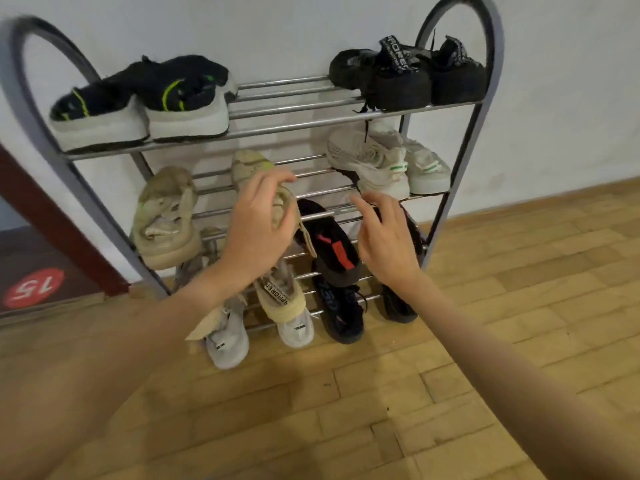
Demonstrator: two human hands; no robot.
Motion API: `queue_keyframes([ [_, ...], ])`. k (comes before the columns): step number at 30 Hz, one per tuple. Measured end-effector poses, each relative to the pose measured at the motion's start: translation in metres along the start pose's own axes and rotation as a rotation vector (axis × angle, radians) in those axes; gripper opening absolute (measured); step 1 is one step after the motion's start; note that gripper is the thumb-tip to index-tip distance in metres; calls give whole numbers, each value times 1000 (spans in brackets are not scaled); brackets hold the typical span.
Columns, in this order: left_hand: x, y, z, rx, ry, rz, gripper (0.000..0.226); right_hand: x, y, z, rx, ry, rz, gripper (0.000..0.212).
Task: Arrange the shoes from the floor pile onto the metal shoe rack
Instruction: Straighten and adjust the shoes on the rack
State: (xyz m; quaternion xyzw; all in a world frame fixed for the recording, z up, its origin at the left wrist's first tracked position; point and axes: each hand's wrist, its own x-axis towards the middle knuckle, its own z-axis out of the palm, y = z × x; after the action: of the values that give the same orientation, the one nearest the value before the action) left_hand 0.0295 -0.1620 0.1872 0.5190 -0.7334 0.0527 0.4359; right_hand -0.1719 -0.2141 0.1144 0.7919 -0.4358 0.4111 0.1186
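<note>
Shoes sit across every tier of the grey metal shoe rack (464, 157) with chrome rails, which stands against a white wall on a wooden plank floor (381, 410). On the top tier, a pair of black knit trainers with neon green stripes and thick white soles (145, 102) stands at the left, and a pair of black trainers with lettered straps (408, 77) at the right. On the middle tier a pair of white trainers with green side marks (388, 161) stands at the right, and one beige trainer (166, 220) lies tilted at the left end. My left hand (259, 230) is over a second beige trainer (252, 168) in the middle of that tier, fingers curled loosely about its heel end; I cannot tell whether my grip truly has it or only rests on it. My right hand (384, 237) hovers just beside, fingers spread and relaxed, its grip holding nothing. Below my hands, a black shoe with a red mark (332, 244) lies on the lower rails, with pale grey trainers (228, 337) and a dark pair (343, 310) at the bottom by the floor.
</note>
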Motion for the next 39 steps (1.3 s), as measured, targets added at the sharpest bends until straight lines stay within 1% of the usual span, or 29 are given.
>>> queue_keyframes([
  [3,-17,-34,-39,166,60,-126,30,7,-33,14,93,-107,-48,48],
  [6,-29,-70,-69,271,42,-218,35,17,-67,31,199,-174,10,62],
  [8,-35,-88,-83,315,-34,-241,40,24,-87,41,262,-214,76,74],
  [10,-40,-98,-94,357,-154,-242,45,30,-102,51,284,-238,133,79],
  [13,-48,-107,-105,365,-314,-205,53,38,-117,63,273,-232,234,75],
  [16,-55,-117,-113,370,-407,-110,66,45,-125,68,380,-171,343,67],
  [18,-58,-125,-116,341,-436,-102,63,48,-132,70,413,-122,373,66],
  [21,-58,-126,-115,238,-388,-112,46,54,-145,74,415,-84,387,65],
  [23,-58,-125,-112,190,-348,-110,42,59,-156,78,425,-93,372,66],
  [27,-54,-137,-111,149,-350,-134,40,62,-173,87,428,-80,299,63],
  [35,-47,-143,-108,168,-298,-132,36,71,-182,95,439,-101,354,66],
  [39,-46,-144,-108,170,-331,-131,40,68,-183,96,437,-115,293,58],
])
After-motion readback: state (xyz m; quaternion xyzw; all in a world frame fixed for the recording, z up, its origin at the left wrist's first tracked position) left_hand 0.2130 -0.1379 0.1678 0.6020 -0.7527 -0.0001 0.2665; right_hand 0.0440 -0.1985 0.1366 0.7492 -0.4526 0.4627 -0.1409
